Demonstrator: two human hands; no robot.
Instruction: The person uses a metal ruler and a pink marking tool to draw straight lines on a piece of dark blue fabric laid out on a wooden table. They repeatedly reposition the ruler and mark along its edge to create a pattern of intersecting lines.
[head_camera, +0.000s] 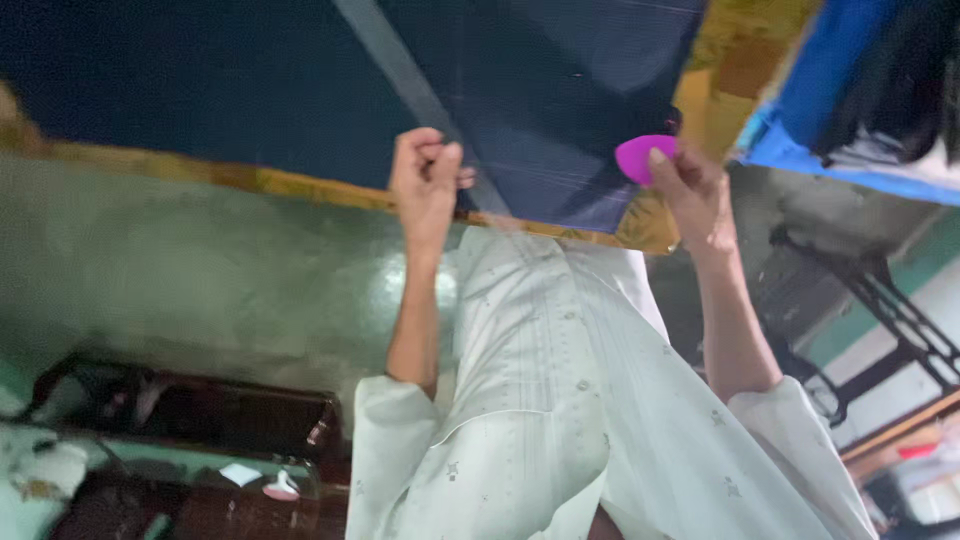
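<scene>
A dark navy cloth (560, 90) lies spread on a table with a yellow patterned cover (720, 70). A long grey strip (400, 80) runs diagonally across the cloth toward the near edge. My left hand (425, 180) is closed on the cloth's near edge, where the strip ends. My right hand (692, 195) pinches a flat pink piece of chalk (640, 158) against the cloth near its right corner. Both arms come out of pale white sleeves, and my white garment (560, 400) fills the lower middle.
Blue cloth (800, 110) lies at the table's right end. A black iron treadle stand (885, 300) is on the right. Dark wooden furniture (200, 420) with small items sits at the lower left. Greenish floor (200, 260) shows below the table edge.
</scene>
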